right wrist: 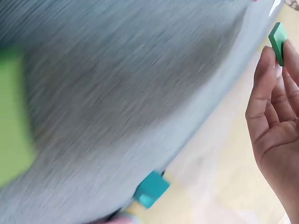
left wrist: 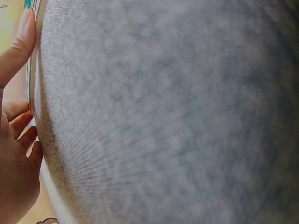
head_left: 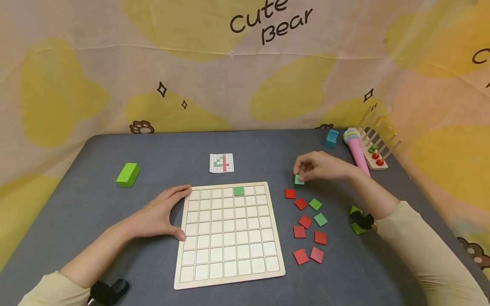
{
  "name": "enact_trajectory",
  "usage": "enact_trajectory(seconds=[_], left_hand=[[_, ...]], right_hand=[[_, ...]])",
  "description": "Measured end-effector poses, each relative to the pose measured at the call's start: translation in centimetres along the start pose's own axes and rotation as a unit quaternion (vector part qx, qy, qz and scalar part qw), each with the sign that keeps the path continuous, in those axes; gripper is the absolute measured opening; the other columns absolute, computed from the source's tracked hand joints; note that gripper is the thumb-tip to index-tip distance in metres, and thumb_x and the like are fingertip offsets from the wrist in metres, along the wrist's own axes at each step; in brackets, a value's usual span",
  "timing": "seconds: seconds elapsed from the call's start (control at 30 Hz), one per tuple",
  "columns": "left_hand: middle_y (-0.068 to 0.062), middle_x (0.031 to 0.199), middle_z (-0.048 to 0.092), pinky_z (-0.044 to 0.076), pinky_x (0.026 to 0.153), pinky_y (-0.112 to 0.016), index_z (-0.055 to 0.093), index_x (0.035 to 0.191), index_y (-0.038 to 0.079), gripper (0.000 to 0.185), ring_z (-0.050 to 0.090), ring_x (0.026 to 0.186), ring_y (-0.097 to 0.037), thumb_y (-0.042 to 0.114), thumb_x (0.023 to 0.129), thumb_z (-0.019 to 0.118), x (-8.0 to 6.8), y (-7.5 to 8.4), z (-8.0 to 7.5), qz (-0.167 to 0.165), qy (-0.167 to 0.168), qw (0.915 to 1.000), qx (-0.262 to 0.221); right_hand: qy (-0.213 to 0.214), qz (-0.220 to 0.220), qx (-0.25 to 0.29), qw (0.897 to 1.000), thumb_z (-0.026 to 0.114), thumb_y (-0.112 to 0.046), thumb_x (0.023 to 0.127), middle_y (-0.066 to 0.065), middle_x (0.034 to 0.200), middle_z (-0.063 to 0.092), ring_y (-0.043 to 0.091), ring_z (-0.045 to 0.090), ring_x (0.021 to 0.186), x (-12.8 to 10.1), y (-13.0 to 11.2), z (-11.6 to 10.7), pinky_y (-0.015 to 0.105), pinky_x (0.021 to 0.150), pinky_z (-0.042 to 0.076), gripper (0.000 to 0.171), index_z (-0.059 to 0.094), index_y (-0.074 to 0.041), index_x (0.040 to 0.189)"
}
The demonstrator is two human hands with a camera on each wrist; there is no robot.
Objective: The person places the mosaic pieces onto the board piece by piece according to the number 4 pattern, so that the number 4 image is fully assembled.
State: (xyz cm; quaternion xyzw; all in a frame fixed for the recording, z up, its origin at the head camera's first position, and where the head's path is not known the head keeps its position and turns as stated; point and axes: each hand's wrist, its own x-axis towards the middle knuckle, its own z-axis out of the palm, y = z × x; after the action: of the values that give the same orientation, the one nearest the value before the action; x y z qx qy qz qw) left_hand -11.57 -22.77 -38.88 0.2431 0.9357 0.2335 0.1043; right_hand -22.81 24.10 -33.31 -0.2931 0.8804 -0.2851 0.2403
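My left hand (head_left: 162, 212) lies at the left edge of a pale wooden grid board (head_left: 229, 282), thumb and fingers spread apart and touching its rim. One green tile (head_left: 239, 191) sits in the board's top row; the other cells are white. To the right of the board, my right hand (head_left: 319, 165) pinches a green square tile (right wrist: 278, 43) between thumb and fingertips, just above the table. Near it lie loose red tiles (head_left: 305, 221) and green tiles (head_left: 320, 219). Behind the board is a small card (head_left: 221, 163) with a green and red grid pattern.
A green block (head_left: 128, 175) lies at the left. At the back right are a blue block (head_left: 331, 139), a pink microphone (head_left: 357, 148) and a wooden peg stand (head_left: 379, 165) with small red and green pieces. More green (head_left: 357, 228) shows under my right forearm.
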Motion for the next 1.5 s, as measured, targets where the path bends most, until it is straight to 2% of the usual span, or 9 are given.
enact_trajectory(seconds=[0.3, 1.07, 1.23, 1.5], left_hand=[[-0.014, 0.158, 0.032, 0.037, 0.109, -0.060, 0.036, 0.152, 0.005, 0.125, 0.034, 0.143, -0.038, 0.072, 0.056, 0.081, 0.1, -0.1, 0.1, 0.001, 0.001, 1.0000, 0.002], [-0.014, 0.158, 0.033, 0.037, 0.109, -0.059, 0.036, 0.151, 0.005, 0.125, 0.034, 0.143, -0.038, 0.070, 0.056, 0.082, 0.0, -0.1, 0.0, 0.001, 0.004, 1.0000, 0.002], [-0.014, 0.158, 0.033, 0.037, 0.109, -0.059, 0.036, 0.151, 0.004, 0.125, 0.034, 0.143, -0.038, 0.070, 0.056, 0.082, 0.0, -0.1, 0.0, 0.002, 0.003, 1.0000, 0.002], [-0.014, 0.158, 0.033, 0.036, 0.109, -0.059, 0.037, 0.151, 0.004, 0.125, 0.034, 0.142, -0.038, 0.069, 0.055, 0.083, 0.1, -0.1, 0.0, 0.004, 0.005, 1.0000, 0.001]], right_hand=[[0.022, -0.032, -0.002, 0.999, 0.074, -0.016, 0.088, 0.002, 0.086, 0.068, 0.016, 0.063, 0.080, 1.9, -3.4, 1.3, 0.025, 0.073, 0.052, 0.011, 0.068, -0.016, 0.097], [-0.001, -0.123, -0.001, 0.992, 0.070, -0.009, 0.090, 0.000, 0.091, 0.071, 0.011, 0.062, 0.083, 7.0, -9.4, 5.2, 0.027, 0.078, 0.053, 0.010, 0.071, -0.016, 0.097], [-0.004, -0.124, 0.002, 0.992, 0.071, -0.010, 0.089, -0.004, 0.090, 0.071, 0.009, 0.063, 0.081, 8.1, -10.7, 5.7, 0.024, 0.077, 0.053, 0.010, 0.071, -0.017, 0.096], [-0.016, -0.113, -0.016, 0.993, 0.071, -0.007, 0.088, -0.002, 0.085, 0.070, 0.006, 0.062, 0.078, 9.4, -12.1, 7.2, 0.020, 0.075, 0.051, 0.009, 0.072, -0.014, 0.093]])
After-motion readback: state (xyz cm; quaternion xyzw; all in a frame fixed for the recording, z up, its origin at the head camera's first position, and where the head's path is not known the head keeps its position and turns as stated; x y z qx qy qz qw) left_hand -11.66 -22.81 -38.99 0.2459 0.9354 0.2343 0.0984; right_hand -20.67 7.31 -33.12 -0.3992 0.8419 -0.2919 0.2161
